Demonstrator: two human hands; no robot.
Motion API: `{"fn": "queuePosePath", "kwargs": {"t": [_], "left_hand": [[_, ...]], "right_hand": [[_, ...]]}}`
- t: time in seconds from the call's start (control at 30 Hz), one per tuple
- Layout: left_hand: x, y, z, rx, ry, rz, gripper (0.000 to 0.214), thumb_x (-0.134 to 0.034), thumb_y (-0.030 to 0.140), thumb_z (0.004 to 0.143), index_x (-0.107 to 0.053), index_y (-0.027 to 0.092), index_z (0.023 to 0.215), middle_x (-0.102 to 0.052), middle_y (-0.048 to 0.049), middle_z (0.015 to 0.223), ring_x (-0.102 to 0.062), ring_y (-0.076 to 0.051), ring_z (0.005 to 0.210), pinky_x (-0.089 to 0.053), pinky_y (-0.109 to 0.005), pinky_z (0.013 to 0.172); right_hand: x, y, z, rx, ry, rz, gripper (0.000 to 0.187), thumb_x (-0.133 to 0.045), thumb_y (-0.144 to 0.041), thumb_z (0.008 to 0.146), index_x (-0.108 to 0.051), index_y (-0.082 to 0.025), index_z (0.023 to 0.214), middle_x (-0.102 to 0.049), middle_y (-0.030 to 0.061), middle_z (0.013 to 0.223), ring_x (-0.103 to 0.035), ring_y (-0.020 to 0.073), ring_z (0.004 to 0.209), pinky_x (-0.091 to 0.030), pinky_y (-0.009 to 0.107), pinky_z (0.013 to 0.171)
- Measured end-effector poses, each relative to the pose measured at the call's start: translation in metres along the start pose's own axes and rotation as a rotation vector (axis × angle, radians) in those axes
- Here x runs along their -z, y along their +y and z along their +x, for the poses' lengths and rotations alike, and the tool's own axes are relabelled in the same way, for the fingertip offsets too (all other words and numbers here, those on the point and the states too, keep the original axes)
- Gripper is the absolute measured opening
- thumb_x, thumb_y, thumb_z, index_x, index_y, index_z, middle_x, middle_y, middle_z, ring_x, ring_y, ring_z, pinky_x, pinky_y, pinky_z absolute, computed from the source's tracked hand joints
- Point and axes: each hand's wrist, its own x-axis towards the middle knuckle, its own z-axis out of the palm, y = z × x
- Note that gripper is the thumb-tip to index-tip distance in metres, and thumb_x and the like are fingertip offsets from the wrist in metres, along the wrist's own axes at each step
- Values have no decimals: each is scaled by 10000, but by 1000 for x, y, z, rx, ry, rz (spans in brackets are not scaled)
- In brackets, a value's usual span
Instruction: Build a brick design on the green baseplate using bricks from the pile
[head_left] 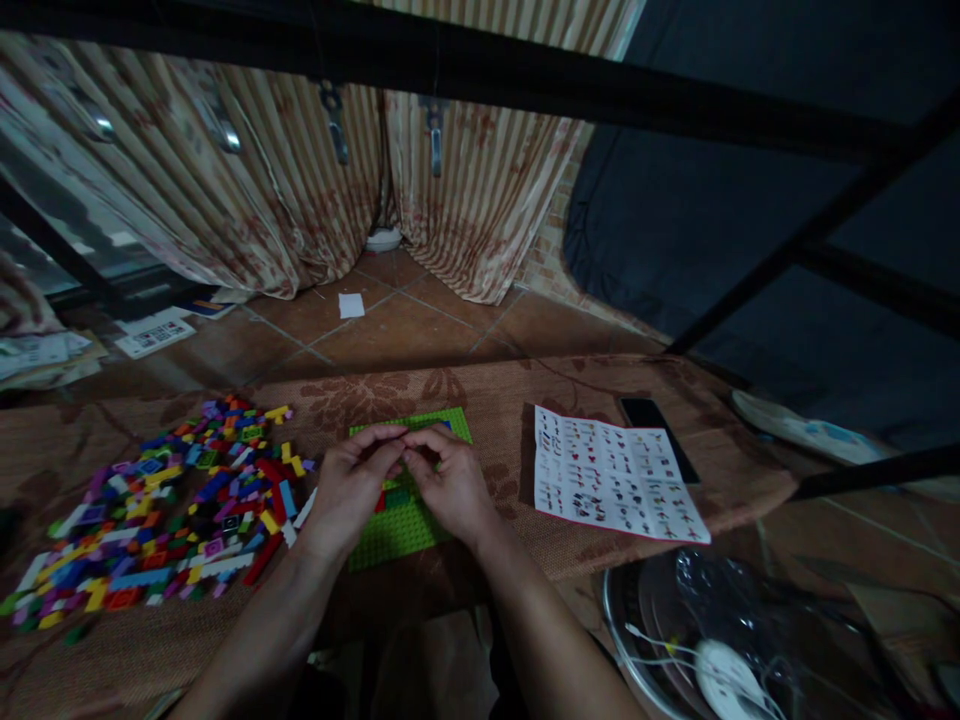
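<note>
My left hand and my right hand meet over a green studded baseplate on a brown patterned table. The fingertips of both hands are pinched together above the plate, closed on something too small and dark to make out. A few red and green bricks show on the plate between the hands. To the left lies a big spread of loose coloured bricks.
An unfolded instruction sheet lies right of the plate, with a dark phone behind it. A metal bowl with a white cable sits below the table's right corner. Striped curtains hang beyond a tiled floor.
</note>
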Motion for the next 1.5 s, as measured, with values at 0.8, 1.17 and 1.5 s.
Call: {"fn": "queuePosePath", "kwargs": {"t": [0.8,1.17,1.5], "left_hand": [[6,-2,0,41,-13,58,356,-741,364,656,-715,131,924,-691,-18,754,-569,-115,633,-459,-219,615],[30,8,11,-64,203,-8,281,-706,327,689,-709,131,890,-680,-21,762,-574,-119,669,-457,-213,601],[43,15,10,-81,241,-98,235,-691,290,687,-708,135,863,-654,-3,708,-547,-106,620,-450,-211,580]], "right_hand": [[-4,-1,0,37,3,-138,132,-538,-211,886,-664,-225,919,-646,17,894,-599,155,841,-464,275,784],[24,18,4,-48,134,-185,190,-550,-332,893,-697,-213,915,-676,37,907,-636,177,844,-475,297,757],[23,33,6,26,98,-417,263,-534,-400,894,-734,-230,918,-677,58,943,-652,197,862,-508,336,780]]}}
